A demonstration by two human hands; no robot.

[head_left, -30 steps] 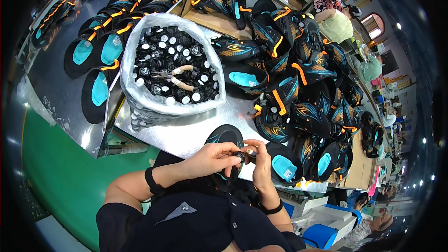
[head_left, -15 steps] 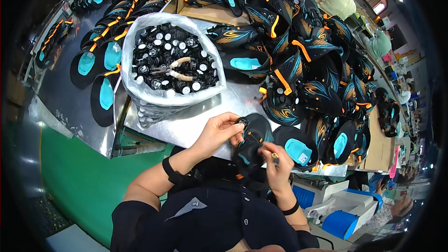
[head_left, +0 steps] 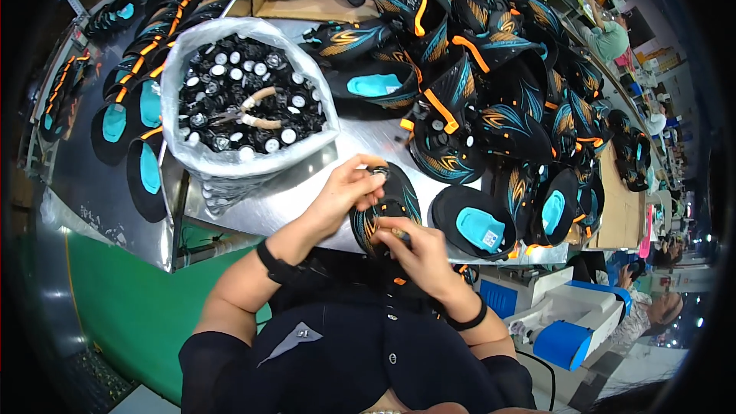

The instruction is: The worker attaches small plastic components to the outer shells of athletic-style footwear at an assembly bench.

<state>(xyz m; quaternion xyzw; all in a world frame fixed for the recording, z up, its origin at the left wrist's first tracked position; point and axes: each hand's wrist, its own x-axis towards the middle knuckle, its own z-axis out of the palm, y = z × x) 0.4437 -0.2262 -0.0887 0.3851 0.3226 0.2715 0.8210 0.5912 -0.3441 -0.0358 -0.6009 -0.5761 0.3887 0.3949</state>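
Observation:
I hold a black shoe (head_left: 399,203) with teal and orange markings over the near edge of the metal table (head_left: 307,195). My left hand (head_left: 349,192) pinches a small round black part (head_left: 380,172) at the shoe's top end. My right hand (head_left: 418,249) grips the shoe's lower end, with a small dark piece between its fingers. A clear plastic bag (head_left: 245,111) full of round black and white parts stands to the upper left, and a pair of pliers (head_left: 249,111) lies on top of them.
A big heap of matching shoes (head_left: 491,84) covers the table's right and far side. More shoes (head_left: 130,107) lie in a row at the left. A blue and white machine (head_left: 567,326) stands at the lower right. Other people (head_left: 613,34) work further along on the right.
The view has shifted down and right. My hands and the shoe have drawn apart a little: the left hand went up to the shoe's top, the right hand down to its lower end.

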